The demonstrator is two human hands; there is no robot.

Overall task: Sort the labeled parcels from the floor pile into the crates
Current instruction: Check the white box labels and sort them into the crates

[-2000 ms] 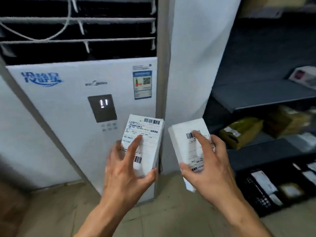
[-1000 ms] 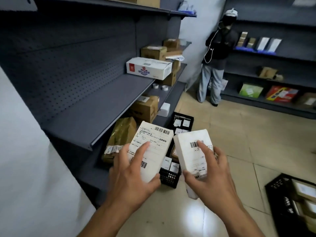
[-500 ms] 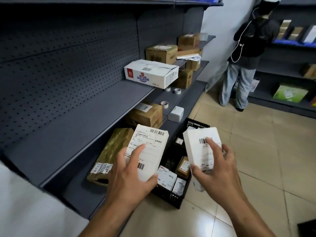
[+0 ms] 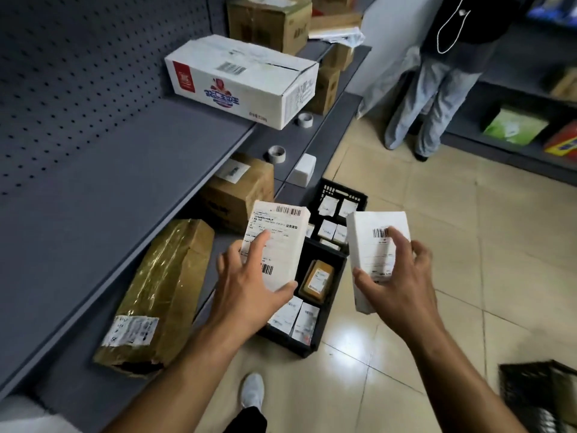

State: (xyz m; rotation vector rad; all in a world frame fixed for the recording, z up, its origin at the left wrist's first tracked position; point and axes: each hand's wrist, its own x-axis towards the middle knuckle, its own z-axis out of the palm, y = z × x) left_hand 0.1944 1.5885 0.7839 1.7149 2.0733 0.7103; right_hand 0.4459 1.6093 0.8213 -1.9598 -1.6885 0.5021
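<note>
2 white labeled parcels are up in the air over the crates: the left parcel [image 4: 282, 229] with its printed label and barcodes facing up, the right parcel [image 4: 370, 221] just beside it, the two apart. The left hand [image 4: 249, 292] grips its parcel with thumb under the lower edge and fingers [image 4: 261, 240] spread over the label; the right hand [image 4: 402, 285] holds the other the same way, fingers [image 4: 394, 236] curled over the barcode. Directly below sits the near crate [image 4: 292, 342], black, already holding several small white packets and 1 brown parcel [image 4: 317, 281]; the far crate [image 4: 340, 193] stands touching it behind, also part filled, and a third crate [image 4: 524, 389] shows at the lower right corner. The likely slip from here is a wrong drop: both parcels look alike, the 2 crates adjoin, and a parcel let go from this height could bounce off the packets inside or tip over the rim onto the floor. The spread left grip also covers part of the label, which may hinder reading it. The floor [image 4: 437, 232] is glossy beige tile. To the left runs a grey metal shelf [image 4: 93, 182] with pegboard backing, carrying a white carton [image 4: 240, 79], brown boxes and 2 tape rolls [image 4: 276, 153]; a gold-taped parcel [image 4: 162, 292] lies on the lowest level. Another person [image 4: 437, 73] stands at the far shelving.
</note>
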